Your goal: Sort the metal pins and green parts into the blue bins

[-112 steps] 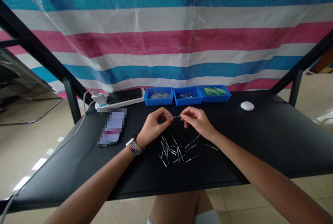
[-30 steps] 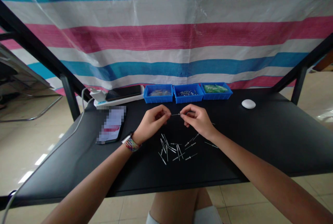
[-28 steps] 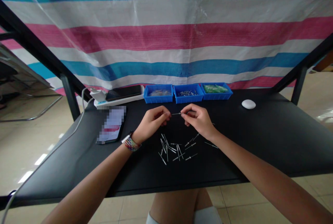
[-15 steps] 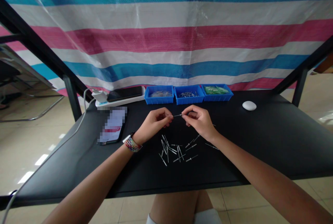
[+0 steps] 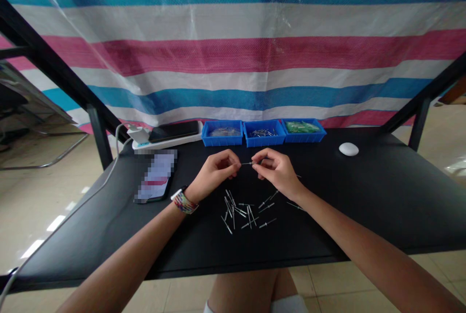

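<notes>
A thin metal rivet (image 5: pixel 246 163) spans the gap between my two hands above the black table. My left hand (image 5: pixel 223 166) pinches its left end between thumb and fingers. At the other end, the fingertips of my right hand (image 5: pixel 273 166) are closed on it. Several loose rivets (image 5: pixel 233 208) lie scattered on the table below my hands, some of them crossing each other. Behind my hands stand three blue bins in a row: one with small clear or pale items (image 5: pixel 222 140), one with metal rivets (image 5: pixel 264 141), one with green packets (image 5: pixel 304 137).
A white power strip (image 5: pixel 167 144) with a dark phone (image 5: pixel 174 131) on it is at the back left of the table (image 5: pixel 364 206). Another phone (image 5: pixel 156 177) lies nearer. A white mouse (image 5: pixel 348 149) sits at the right. Black frame bars rise at both sides.
The fingers of my right hand have shifted slightly on the rivet, and a bit more of its middle shows. The view has moved very little; the rest looks the same.
</notes>
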Tool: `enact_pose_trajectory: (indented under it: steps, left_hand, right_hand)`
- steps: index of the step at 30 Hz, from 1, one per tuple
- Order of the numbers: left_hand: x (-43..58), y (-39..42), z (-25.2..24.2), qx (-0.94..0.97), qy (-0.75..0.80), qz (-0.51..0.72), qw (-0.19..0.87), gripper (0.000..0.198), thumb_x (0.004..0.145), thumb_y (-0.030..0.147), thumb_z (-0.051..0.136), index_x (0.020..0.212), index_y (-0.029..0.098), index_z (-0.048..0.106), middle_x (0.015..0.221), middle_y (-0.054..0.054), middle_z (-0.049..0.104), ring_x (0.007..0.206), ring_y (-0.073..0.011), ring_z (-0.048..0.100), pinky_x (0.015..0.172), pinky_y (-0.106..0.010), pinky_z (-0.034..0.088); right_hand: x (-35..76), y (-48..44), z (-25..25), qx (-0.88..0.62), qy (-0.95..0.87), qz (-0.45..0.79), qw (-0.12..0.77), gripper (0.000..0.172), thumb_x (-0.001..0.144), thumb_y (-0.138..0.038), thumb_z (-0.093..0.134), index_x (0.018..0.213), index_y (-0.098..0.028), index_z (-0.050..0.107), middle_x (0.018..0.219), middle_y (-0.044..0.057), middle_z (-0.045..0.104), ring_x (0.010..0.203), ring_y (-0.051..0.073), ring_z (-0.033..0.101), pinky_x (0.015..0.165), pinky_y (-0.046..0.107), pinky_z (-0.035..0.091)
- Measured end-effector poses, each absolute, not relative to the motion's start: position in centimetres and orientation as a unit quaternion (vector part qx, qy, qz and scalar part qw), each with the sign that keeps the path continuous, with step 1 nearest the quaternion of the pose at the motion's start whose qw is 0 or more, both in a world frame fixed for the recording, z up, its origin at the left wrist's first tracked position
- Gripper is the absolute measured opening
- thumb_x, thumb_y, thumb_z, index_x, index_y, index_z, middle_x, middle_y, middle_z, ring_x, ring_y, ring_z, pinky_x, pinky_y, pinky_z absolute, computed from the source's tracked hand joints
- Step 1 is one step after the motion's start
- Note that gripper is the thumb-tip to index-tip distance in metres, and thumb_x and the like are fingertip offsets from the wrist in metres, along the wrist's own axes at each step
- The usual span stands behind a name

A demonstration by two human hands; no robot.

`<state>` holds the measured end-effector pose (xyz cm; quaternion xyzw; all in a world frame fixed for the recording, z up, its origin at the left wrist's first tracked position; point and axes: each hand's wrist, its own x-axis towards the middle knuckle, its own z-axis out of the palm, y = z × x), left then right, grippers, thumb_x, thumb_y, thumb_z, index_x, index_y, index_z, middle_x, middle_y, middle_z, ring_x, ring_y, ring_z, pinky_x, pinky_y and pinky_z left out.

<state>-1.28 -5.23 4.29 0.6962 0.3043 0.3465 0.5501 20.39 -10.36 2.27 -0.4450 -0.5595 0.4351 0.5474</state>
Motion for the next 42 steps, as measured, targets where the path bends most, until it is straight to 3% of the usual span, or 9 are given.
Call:
enact_pose_trajectory:
  steps: [3,8,15,19,25,34,38,42]
  left_hand:
    - [-1.4,-5.1,4.2,0.699,0.301,0.361,0.539,0.024,0.09,0.035,0.076,0.084,0.015,0.064,0.073,0.001,0.062,0.065,-0.0111,0.058,0.063,-0.023,0.048]
    - [-1.5,-4.9,4.0,0.704,0.305,0.368,0.524,0.023,0.09,0.032,0.076,0.083,0.015,0.064,0.073,0.001,0.062,0.065,-0.0113,0.057,0.062,-0.024,0.046]
    - [-1.5,-5.1,4.4,0.704,0.319,0.346,0.532,0.028,0.088,0.038,0.079,0.086,0.015,0.064,0.074,0.001,0.062,0.066,-0.0121,0.057,0.063,-0.024,0.047]
    - [-1.5,-5.3,4.7,0.695,0.327,0.315,0.557,0.028,0.093,0.043,0.07,0.088,0.016,0.066,0.076,-0.001,0.064,0.07,-0.0143,0.061,0.064,-0.025,0.049]
    - [-1.3,-5.4,4.5,0.694,0.325,0.316,0.559,0.021,0.091,0.036,0.072,0.086,0.015,0.066,0.076,0.0,0.063,0.069,-0.0131,0.06,0.064,-0.024,0.049]
    - [-1.3,-5.1,4.1,0.708,0.332,0.336,0.525,0.02,0.088,0.033,0.076,0.087,0.015,0.066,0.076,0.0,0.063,0.067,-0.0124,0.058,0.062,-0.024,0.048]
    - [-1.4,-5.2,4.2,0.717,0.329,0.3,0.536,0.019,0.089,0.033,0.072,0.094,0.016,0.066,0.08,-0.001,0.064,0.069,-0.0136,0.06,0.063,-0.025,0.05]
    - [-2.1,-4.8,4.8,0.795,0.332,0.204,0.464,0.016,0.086,0.023,0.066,0.099,0.016,0.072,0.081,-0.002,0.068,0.069,-0.0141,0.061,0.063,-0.024,0.047]
  right_hand:
    - [20.2,-10.3,2.4,-0.424,-0.544,0.483,0.539,0.027,0.084,-0.04,0.082,0.098,-0.019,0.073,0.085,0.001,0.071,0.054,0.011,0.064,0.05,0.025,0.053]
    - [20.1,-10.2,2.4,-0.419,-0.524,0.499,0.549,0.029,0.088,-0.046,0.08,0.091,-0.018,0.073,0.082,0.003,0.072,0.055,0.013,0.066,0.051,0.026,0.055]
    - [20.3,-10.2,2.2,-0.432,-0.518,0.487,0.555,0.028,0.08,-0.039,0.088,0.092,-0.018,0.073,0.084,0.001,0.07,0.058,0.013,0.068,0.052,0.025,0.054]
    - [20.3,-10.3,2.1,-0.428,-0.529,0.473,0.56,0.026,0.08,-0.034,0.088,0.095,-0.019,0.074,0.088,0.001,0.071,0.059,0.012,0.067,0.054,0.025,0.054]
    - [20.2,-10.2,1.9,-0.438,-0.533,0.471,0.55,0.024,0.08,-0.032,0.086,0.096,-0.02,0.073,0.091,0.002,0.07,0.06,0.012,0.067,0.053,0.025,0.055]
    - [19.9,-10.7,2.6,-0.416,-0.548,0.49,0.535,0.021,0.084,-0.034,0.082,0.088,-0.019,0.069,0.074,-0.001,0.066,0.057,0.013,0.065,0.054,0.026,0.054]
    - [20.2,-10.5,2.6,-0.423,-0.546,0.434,0.578,0.022,0.085,-0.037,0.082,0.085,-0.02,0.068,0.067,-0.002,0.064,0.055,0.014,0.064,0.053,0.026,0.053]
    - [22.1,-8.6,2.5,-0.458,-0.493,0.317,0.668,0.023,0.084,-0.039,0.083,0.087,-0.021,0.07,0.069,-0.002,0.065,0.052,0.013,0.063,0.051,0.026,0.054]
